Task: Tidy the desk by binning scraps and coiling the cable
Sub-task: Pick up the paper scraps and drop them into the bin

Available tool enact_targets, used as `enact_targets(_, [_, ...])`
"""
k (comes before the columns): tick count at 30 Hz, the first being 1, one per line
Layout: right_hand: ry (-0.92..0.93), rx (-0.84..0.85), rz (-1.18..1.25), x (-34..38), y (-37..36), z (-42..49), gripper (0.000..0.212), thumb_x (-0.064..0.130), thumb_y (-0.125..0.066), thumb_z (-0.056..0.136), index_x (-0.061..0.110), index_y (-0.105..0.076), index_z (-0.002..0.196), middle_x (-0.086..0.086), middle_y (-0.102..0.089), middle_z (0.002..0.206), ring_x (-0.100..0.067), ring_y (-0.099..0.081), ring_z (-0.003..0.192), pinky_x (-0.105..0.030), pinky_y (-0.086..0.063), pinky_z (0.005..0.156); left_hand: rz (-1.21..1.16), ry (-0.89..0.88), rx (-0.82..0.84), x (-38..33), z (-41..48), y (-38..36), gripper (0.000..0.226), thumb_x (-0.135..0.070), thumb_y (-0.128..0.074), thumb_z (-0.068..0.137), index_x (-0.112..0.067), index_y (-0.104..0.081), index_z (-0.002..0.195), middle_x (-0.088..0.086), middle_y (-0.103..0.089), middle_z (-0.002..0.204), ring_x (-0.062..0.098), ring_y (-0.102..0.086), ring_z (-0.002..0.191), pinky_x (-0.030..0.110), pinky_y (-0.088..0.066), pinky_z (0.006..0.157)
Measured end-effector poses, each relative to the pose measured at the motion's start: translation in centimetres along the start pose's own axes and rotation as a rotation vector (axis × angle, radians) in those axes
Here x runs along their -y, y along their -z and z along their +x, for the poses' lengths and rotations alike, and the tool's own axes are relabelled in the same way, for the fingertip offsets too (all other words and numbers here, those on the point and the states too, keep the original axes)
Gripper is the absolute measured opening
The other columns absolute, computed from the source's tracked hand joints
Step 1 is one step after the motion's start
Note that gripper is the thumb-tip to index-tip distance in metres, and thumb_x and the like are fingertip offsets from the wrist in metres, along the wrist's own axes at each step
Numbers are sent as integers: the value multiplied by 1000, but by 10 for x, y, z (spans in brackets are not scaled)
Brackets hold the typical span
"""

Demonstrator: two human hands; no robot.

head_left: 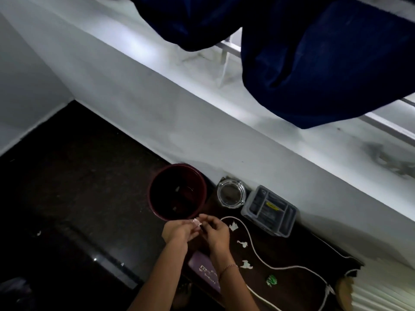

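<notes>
Paper scrap (197, 221): small, pale, just beside the bin (151, 198) rim, pinched by left hand (177, 230). Right hand (216, 232) curls against it, grip unclear in dim light. Cable (249, 236): white, uncoiled on desk (292, 254), end cut off. Purple case (203, 273): part-hidden under right forearm.
</notes>
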State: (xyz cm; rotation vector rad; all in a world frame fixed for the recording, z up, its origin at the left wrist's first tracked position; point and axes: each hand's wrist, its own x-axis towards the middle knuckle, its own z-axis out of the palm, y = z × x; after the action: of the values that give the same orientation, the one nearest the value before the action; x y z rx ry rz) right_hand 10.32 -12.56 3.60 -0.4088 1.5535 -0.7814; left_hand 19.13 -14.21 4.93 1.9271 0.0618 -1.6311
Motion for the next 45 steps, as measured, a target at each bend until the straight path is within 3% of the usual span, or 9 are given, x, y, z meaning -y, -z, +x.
enact_targets(8, [71,80,-56,35,-47,25,49,-10,-34,90,21,-64,114,6,-60,123,-5,-56,108,-30,-46,96,-153,-43,-170,-50,38,5,17,3,-49,87,6,-61,99,16,-61,81,23,-60,73,29,-53,64])
enact_targets(11, [87,58,-72,38,-45,30,51,-10,-34,90,27,-65,108,7,-58,123,-5,-52,111,-28,-44,95,-114,-37,-202,-58,47,7,12,-3,-46,88,0,-55,80,7,-51,68,16,-47,59,29,-43,58])
enact_targets(13, [78,35,-49,36,-39,32,49,-9,-34,91,26,-64,105,6,-59,123,-9,-51,114,-29,-43,99,-110,-29,-197,-57,49,8,14,-5,-45,90,-1,-57,96,7,-48,67,16,-46,60,33,-43,67])
enact_targets(18, [59,-55,24,19,-11,24,42,-10,-34,90,16,-64,104,-2,-65,116,-11,-58,105,-21,-46,86,-87,8,-138,-35,42,6,36,-5,-41,93,9,-47,126,26,-55,128,34,-55,118,40,-44,100])
enact_targets(23, [59,-166,46,-3,32,15,41,-13,-31,90,9,-63,103,-6,-63,111,-18,-58,108,-27,-47,92,-8,22,-72,-3,26,-8,37,-6,-40,94,8,-45,128,25,-55,129,33,-55,119,40,-44,99])
enact_targets(28, [57,-280,81,-19,77,3,38,-17,-33,87,-4,-63,106,-13,-65,110,-16,-60,95,-12,-53,70,41,65,-22,27,7,-29,38,-7,-37,95,9,-44,129,25,-53,132,34,-53,121,39,-41,101])
enact_targets(33, [35,-386,143,-36,118,-13,39,-16,-31,88,2,-64,100,-14,-66,109,-22,-61,101,-22,-50,85,108,64,6,58,-12,-45,38,-7,-39,95,10,-44,128,28,-54,130,35,-55,119,39,-42,99])
enact_targets(39, [-49,-641,-288,-73,177,-37,42,-14,-39,84,10,-70,98,-15,-57,120,-29,-59,96,-36,-47,89,174,98,49,89,-29,-58,37,-6,-36,96,14,-43,126,30,-52,130,37,-52,122,38,-41,99])
enact_targets(45, [-156,-514,-516,-98,202,-48,52,-22,-37,76,1,-63,114,-14,-43,136,-27,-47,120,-23,-36,97,207,110,52,106,-39,-64,37,-7,-39,96,13,-44,126,28,-52,132,38,-51,122,40,-39,102])
